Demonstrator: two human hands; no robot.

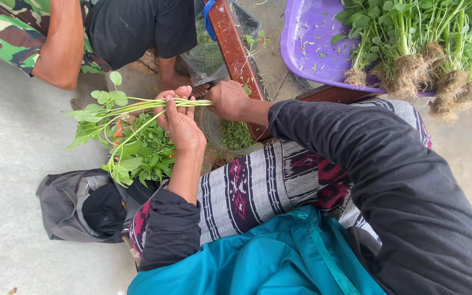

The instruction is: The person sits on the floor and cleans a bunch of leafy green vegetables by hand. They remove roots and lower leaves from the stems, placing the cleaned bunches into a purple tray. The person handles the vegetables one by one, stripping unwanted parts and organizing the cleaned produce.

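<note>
Green leafy long-stemmed sprigs (137, 106) lie across the frame's centre-left; your left hand (180, 123) pinches them, your right hand (226, 99) closes round their stem ends.

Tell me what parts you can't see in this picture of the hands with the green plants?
All in the head view:
- Cut ends of the green stems: hidden between the left hand and right hand.
- Purple tub: cut off by the top and right edges.
- Rooted greens: leaf tops cut off by the top edge.
- Other person: only an arm, clothing and a foot show; the rest is cut off.
- Clear container: contents blurry behind plastic.
</note>
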